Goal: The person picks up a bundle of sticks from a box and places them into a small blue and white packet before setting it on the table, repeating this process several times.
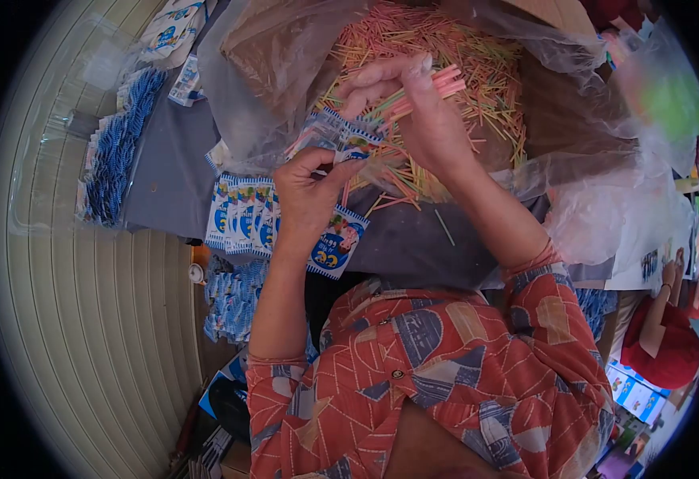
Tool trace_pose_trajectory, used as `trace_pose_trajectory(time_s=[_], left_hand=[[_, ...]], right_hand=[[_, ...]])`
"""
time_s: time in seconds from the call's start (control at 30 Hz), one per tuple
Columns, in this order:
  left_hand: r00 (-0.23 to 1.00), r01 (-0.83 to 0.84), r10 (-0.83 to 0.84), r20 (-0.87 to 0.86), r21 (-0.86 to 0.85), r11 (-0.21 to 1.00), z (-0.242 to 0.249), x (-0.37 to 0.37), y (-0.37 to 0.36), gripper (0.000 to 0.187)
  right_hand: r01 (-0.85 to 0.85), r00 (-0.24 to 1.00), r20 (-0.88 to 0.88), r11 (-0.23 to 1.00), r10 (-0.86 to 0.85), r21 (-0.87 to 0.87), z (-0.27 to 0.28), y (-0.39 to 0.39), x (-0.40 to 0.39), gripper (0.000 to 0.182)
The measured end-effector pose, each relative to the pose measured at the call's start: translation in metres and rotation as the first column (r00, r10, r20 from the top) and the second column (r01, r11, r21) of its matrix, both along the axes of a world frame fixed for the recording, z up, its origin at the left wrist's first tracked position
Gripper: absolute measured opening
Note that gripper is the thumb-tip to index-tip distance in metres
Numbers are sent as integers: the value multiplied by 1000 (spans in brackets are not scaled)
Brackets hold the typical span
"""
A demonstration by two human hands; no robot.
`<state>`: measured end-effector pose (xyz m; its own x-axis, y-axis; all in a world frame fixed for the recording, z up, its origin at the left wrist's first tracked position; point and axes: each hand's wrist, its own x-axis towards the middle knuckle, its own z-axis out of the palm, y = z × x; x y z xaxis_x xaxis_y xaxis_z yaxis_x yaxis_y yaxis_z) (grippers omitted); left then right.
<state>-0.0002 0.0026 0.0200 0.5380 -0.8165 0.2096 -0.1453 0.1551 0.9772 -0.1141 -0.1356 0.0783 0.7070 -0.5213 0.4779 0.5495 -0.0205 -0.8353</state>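
Note:
Between the thumb and fingers of my left hand (309, 188) is a small blue-and-white printed packet (357, 146), its top end turned toward my other hand. My right hand (429, 124) is closed round a bundle of thin pink and green sticks (447, 83). The lower ends of the bundle come right up to the packet's mouth. Both hands are over the near side of a large heap of loose coloured sticks (413, 36). Flat packets (241, 211) lie overlapping in a row beside my left wrist, and another packet (337, 243) lies just below that hand.
Clear plastic sheeting (261, 104) lines the box around the heap. Stacked packets (118, 152) stand at the left on the grey table cover (170, 152), and more packets (233, 299) are piled lower down. A person in red (661, 343) sits at the far right.

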Motion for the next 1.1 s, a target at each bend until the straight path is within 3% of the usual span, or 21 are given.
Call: trace_pose_trajectory(time_s=[0.07,0.2,0.3,0.37,0.4,0.47,0.5,0.57,0.6,0.67,0.7,0.73,0.77,0.8,0.83,0.87,0.9,0.93,0.97,1.03,1.1], left_hand=[[1000,-5,4,13,8,1000,3,-3,-2,10],[997,17,-8,82,-106,994,2,-7,-10,11],[991,61,-44,124,-133,989,1,-10,-16,15],[996,83,-79,33,-154,985,3,-14,-22,18],[996,84,-80,33,-158,984,3,-15,-25,18],[993,118,-115,26,-198,973,2,-17,-30,17],[992,129,-126,28,-200,971,4,-18,-31,17],[993,100,-86,75,-210,972,9,-23,-32,16],[991,124,-111,73,-218,968,12,-25,-27,16],[894,83,-68,444,-14,996,20,-23,0,17],[887,108,-140,440,96,989,28,-22,24,17],[877,130,-211,432,209,969,33,-25,49,18],[873,141,-222,435,212,967,28,-31,67,18],[836,68,-184,518,234,970,20,-36,83,18],[790,-10,-144,595,248,969,13,-40,91,19],[791,-10,-146,594,251,968,10,-44,92,19],[679,-169,-56,732,230,958,7,-48,91,21],[532,-319,22,846,177,931,6,-49,89,23],[530,-320,25,848,172,932,7,-45,86,23],[564,-258,155,811,-6,966,9,-32,74,32],[557,-225,71,827,69,972,4,-5,49,32]], right_hand=[[23,956,-288,994,-54,-110,6,7,-8,52],[-85,942,-334,966,-1,-244,-7,-5,-3,52],[-51,975,-220,913,-43,-404,-7,-9,-3,53],[-123,953,-295,974,62,-193,-2,-9,-8,54],[-122,953,-296,973,60,-196,-1,-9,-8,54],[-78,973,-223,996,67,-42,0,-10,-7,50],[-67,973,-222,997,56,-45,0,-9,-7,50],[-154,898,-435,972,62,-180,2,-6,-12,60],[-218,921,-370,950,125,-222,-2,-2,-13,60],[-258,881,-441,955,170,-148,3,-13,-26,59],[-315,831,-499,947,245,-59,5,-20,-31,57],[-196,803,-591,971,77,-140,11,-35,-37,46],[-99,744,-611,860,-270,-500,6,-63,-43,39],[-53,642,-497,613,-584,-788,-4,-92,-48,34],[-178,355,-344,299,-869,-938,-11,-112,-54,33],[-397,86,-32,-5,-996,-918,-16,-127,-59,34],[-396,88,-31,-6,-996,-918,-15,-139,-64,34],[-243,99,-239,209,-966,-947,-13,-150,-67,33],[-90,141,-430,421,-892,-903,-13,-159,-68,33],[-167,103,-402,383,-910,-909,-12,-167,-64,39],[-245,79,-369,341,-926,-908,-25,-187,-57,45]])
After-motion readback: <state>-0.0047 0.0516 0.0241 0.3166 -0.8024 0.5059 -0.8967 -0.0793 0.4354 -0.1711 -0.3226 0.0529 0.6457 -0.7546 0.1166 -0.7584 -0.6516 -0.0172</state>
